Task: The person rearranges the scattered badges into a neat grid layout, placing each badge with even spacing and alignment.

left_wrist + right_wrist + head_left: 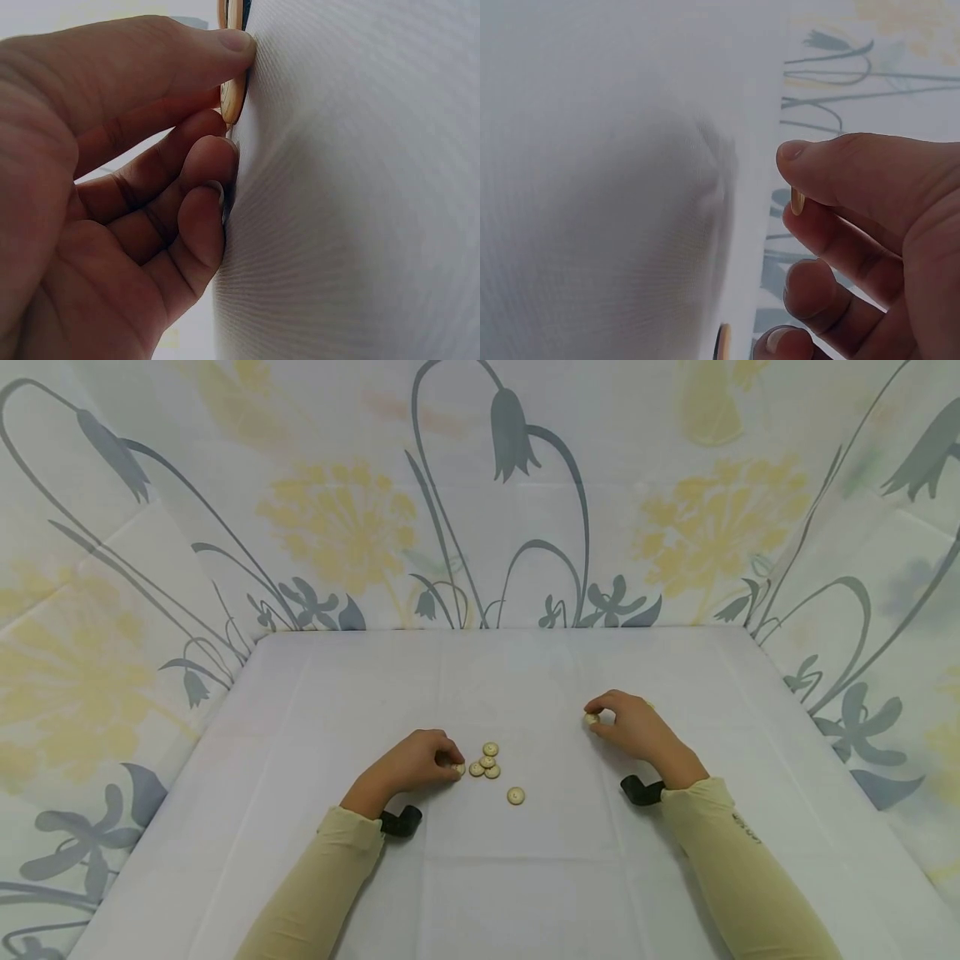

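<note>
My left hand (415,762) pinches a round cream button (460,770) at the tablecloth, beside a small cluster of similar buttons (477,769). Its thumb lies on the rim of the button (234,101) in the left wrist view, with the other fingers curled behind. Farther right, my right hand (633,727) holds another button (591,719) between thumb and forefinger. Seen from the right wrist, that button (798,201) is edge-on and off the cloth, mostly covered by the thumb. A single button (515,796) lies apart, nearer the front.
A white cloth covers the table (570,893). Floral fabric (480,493) rises along its back and sides. Another button edge (722,342) shows low in the right wrist view. Black wrist mounts (402,822) sit below both hands.
</note>
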Action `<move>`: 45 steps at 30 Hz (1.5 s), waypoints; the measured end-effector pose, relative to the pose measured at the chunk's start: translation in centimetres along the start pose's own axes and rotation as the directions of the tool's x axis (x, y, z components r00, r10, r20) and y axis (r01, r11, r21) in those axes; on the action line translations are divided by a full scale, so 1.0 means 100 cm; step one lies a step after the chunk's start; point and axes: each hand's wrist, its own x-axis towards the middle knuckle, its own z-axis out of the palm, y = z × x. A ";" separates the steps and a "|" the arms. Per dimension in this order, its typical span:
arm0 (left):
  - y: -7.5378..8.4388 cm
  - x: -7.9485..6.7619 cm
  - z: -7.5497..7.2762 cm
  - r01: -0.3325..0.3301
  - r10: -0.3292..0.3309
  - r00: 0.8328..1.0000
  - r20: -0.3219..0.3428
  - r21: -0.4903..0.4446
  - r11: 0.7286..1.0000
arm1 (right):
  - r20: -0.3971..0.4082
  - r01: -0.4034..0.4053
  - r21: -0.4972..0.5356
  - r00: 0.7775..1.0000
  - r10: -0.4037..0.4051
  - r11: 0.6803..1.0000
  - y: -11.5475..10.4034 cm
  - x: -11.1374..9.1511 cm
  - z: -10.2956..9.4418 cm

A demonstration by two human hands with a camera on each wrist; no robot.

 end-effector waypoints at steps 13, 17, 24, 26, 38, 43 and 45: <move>-0.002 0.001 -0.001 -0.004 0.004 1.000 -0.002 0.010 1.000 | -0.005 -0.038 -0.018 0.999 0.038 0.999 0.010 0.002 -0.004; -0.002 0.001 -0.001 -0.003 0.003 1.000 -0.002 0.015 1.000 | 0.001 -0.054 -0.020 0.999 0.054 0.998 0.011 0.003 -0.006; -0.002 0.001 -0.002 -0.005 0.005 1.000 -0.007 0.008 1.000 | 0.001 -0.071 -0.018 0.997 0.071 0.997 0.015 0.004 -0.008; -0.002 0.001 -0.002 -0.006 0.006 1.000 -0.008 0.008 1.000 | 0.004 -0.080 -0.021 0.997 0.080 0.997 0.016 0.005 -0.008; -0.001 0.001 -0.001 -0.006 0.006 1.000 0.001 -0.005 1.000 | 0.044 -0.125 -0.043 0.991 0.127 0.991 0.023 0.008 -0.009; 0.000 0.000 0.000 0.003 -0.003 1.000 0.003 -0.004 1.000 | 0.043 -0.131 -0.049 0.990 0.133 0.990 0.025 0.009 -0.007; -0.001 0.000 0.000 -0.001 0.001 1.000 0.004 0.000 1.000 | 0.041 -0.139 -0.050 0.989 0.141 0.989 0.026 0.009 -0.007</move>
